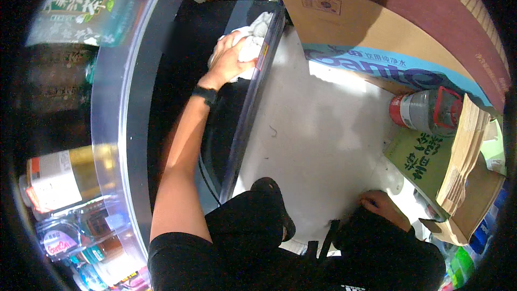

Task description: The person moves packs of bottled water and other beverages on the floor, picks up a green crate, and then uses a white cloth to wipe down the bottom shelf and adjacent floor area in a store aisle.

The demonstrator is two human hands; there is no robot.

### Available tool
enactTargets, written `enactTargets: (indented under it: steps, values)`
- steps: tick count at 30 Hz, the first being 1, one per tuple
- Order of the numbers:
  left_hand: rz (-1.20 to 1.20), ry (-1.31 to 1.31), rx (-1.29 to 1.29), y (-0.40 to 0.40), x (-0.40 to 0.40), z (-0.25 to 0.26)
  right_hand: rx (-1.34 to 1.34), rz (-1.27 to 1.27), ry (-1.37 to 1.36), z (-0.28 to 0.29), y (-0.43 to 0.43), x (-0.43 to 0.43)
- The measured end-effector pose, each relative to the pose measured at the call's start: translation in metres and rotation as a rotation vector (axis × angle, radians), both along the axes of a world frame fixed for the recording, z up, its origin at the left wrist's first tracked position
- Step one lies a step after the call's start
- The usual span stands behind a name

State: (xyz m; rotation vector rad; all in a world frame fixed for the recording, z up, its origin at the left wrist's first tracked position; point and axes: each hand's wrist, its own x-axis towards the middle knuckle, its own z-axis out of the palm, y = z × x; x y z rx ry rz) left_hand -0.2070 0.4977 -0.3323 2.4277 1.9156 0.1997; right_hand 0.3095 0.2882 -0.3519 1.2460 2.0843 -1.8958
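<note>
My left hand (228, 58) grips a crumpled white cloth (252, 46), pressed against the black shelf surface (181, 44). The fingers spread over the cloth, and the thumb lies near the shelf's clear front strip (258, 76). A dark band circles that wrist. Down at the right, my right hand (373, 202) rests by my dark-clothed knee. Its fingers look curled, but blur and shadow hide whether anything is in them.
Bottled drinks (60, 182) and packs line the shelf at the left. A large Ganten carton (343, 20) stands at upper right. Below it are a big water bottle with a red handle (428, 109) and an open cardboard box (480, 194). A thin black cable (204, 173) hangs near my left forearm.
</note>
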Motion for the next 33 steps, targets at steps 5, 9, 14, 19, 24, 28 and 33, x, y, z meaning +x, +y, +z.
enactTargets:
  steps: [5,9,14,19,24,28,33]
  values:
    - [0.508,0.031,-0.107,-0.02,0.04,0.014,0.039,0.086,0.05,-0.005,0.002,0.005]
    - [0.443,-0.975,-0.402,-0.012,0.039,0.017,-0.039,0.071,0.014,-0.006,0.0,0.009]
    - [0.416,-1.026,-0.103,0.014,0.06,0.042,-0.058,0.054,0.01,-0.022,-0.013,0.026]
    - [0.07,0.095,0.469,0.071,0.102,0.025,-0.078,-0.013,-0.111,-0.01,-0.014,0.026]
    - [0.08,0.619,0.295,0.096,0.125,-0.022,-0.019,-0.016,-0.128,-0.009,-0.014,0.024]
    - [0.071,0.522,0.259,0.101,0.118,-0.015,-0.014,0.009,-0.112,0.0,-0.005,0.013]
    - [0.038,0.623,0.038,0.075,0.121,0.021,0.014,0.006,-0.103,-0.003,-0.004,0.015]
